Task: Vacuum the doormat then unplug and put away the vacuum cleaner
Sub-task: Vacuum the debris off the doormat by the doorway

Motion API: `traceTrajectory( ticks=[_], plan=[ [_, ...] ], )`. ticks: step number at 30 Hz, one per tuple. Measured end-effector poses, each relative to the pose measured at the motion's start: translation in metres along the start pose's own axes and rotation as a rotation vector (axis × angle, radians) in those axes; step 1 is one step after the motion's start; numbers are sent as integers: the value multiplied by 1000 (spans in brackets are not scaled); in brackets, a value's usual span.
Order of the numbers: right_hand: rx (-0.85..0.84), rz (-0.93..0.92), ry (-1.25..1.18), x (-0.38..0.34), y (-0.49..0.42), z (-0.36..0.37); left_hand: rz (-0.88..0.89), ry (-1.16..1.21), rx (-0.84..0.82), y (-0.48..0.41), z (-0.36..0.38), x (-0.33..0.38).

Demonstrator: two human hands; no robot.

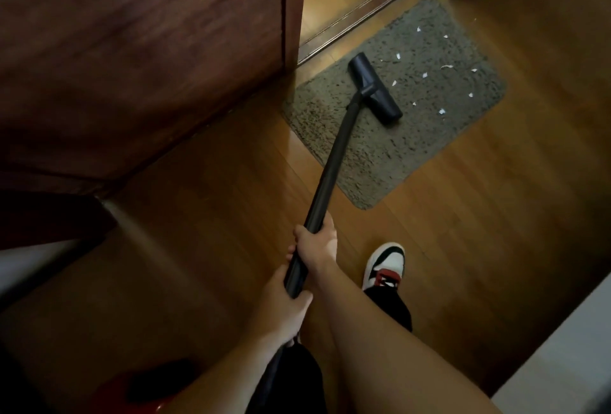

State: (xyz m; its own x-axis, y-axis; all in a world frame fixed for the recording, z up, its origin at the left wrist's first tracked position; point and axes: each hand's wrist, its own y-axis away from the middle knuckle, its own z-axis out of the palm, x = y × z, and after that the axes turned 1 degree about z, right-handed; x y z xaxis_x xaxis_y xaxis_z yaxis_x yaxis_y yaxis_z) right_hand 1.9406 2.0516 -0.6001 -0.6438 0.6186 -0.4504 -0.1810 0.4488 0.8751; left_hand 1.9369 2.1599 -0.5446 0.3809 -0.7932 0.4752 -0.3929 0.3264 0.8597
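- The long black vacuum tube (330, 162) is held in both hands, angled down and away towards the mat.
- The right hand (317, 243) is wrapped round the tube farther along; the left hand (286, 301) is clenched round it just below, nearer the body, and the two hands sit close together.
- The black T-shaped floor nozzle (375, 89) is planted flat on the grey shaggy rectangular doormat (413, 149), roughly at its middle and towards the edge by the door.
- The doormat is laid on the brown wooden floor (496, 215), just in front of the metal threshold strip (360, 13) and beside the dark wooden door (148, 50).
- Small white paper-like scraps (425, 75) are scattered over the mat to the right of the nozzle; the pile to its left looks free of them.
- So the vacuuming step is judged to be in hand, with part of the mat not yet covered.
- Next, the nozzle would need to be swept rightwards across the scraps, kept flat on the pile, with the mat not dragged along by the suction.
- A white, black and red trainer (385, 265) is set on the floor near the mat's near corner.
- No plug, cable or socket is seen, so unplugging and storing cannot be judged from here.
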Motion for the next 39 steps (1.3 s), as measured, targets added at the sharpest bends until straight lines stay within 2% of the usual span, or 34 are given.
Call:
traceTrajectory(
  ticks=[16, 26, 39],
  plan=[
    [47, -62, 55, -59, -79, -52, -63, 2, -13, -64, 55, 75],
    [71, -67, 146, -120, -133, -98, -8, 73, 19, -115, 97, 134],
    [45, -33, 149, -118, -123, -102, 9, 39, 12, -103, 97, 134]
  ],
)
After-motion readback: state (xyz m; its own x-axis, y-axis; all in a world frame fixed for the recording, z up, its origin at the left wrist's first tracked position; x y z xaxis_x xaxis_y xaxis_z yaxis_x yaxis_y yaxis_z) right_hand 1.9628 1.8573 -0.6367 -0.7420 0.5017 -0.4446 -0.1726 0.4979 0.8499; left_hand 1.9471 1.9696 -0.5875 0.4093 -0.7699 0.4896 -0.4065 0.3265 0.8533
